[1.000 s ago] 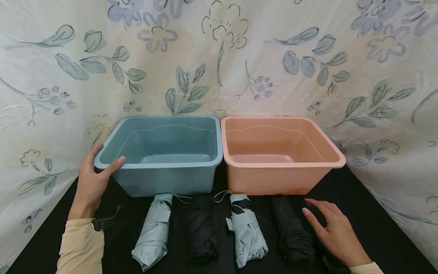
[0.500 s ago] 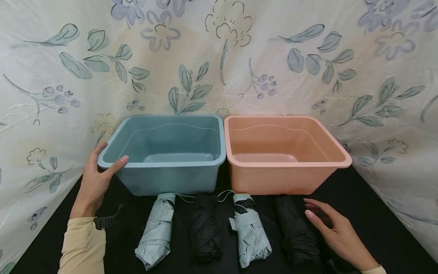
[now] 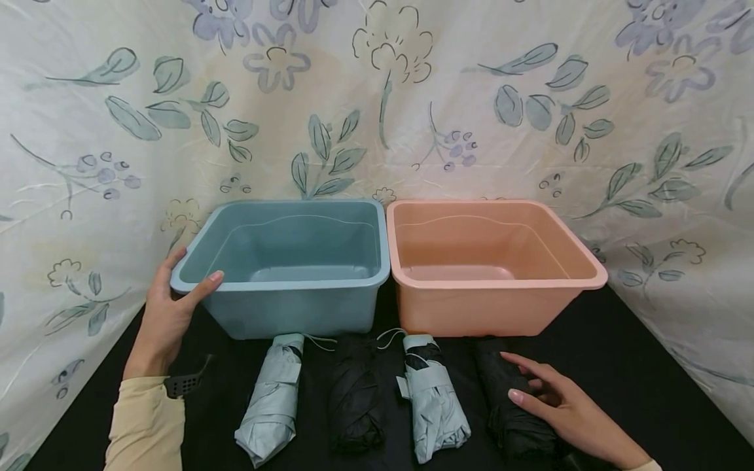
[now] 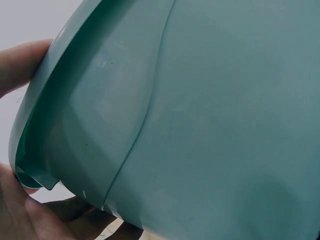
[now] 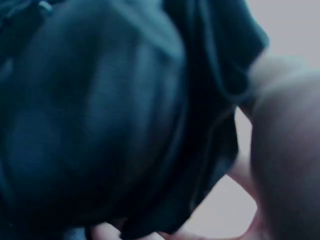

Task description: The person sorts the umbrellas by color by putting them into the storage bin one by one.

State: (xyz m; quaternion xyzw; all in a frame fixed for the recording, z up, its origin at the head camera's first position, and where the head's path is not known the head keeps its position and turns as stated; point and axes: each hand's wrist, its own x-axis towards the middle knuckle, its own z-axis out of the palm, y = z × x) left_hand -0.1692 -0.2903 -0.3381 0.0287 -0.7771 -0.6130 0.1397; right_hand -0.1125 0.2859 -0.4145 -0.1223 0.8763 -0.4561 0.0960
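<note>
My left hand grips the left rim of a blue plastic tub, thumb over the front edge and fingers around the outside. In the left wrist view, the tub's wall fills most of the picture. My right hand is over a folded black umbrella at the right end of a row, its fingers loosely bent and the thumb along the fabric. Seen from the right wrist, blurred dark fabric lies between thumb and fingers. The umbrella's lower end is partly hidden by the hand.
A peach tub stands right beside the blue one. In front lie a pale grey umbrella, another black umbrella and a second pale grey umbrella, all folded. Behind hangs a floral curtain; a black cloth covers the table.
My right hand has moved left from beside the rightmost black umbrella to over it. The left hand keeps its grip on the blue tub. The tubs and umbrellas stay in place.
</note>
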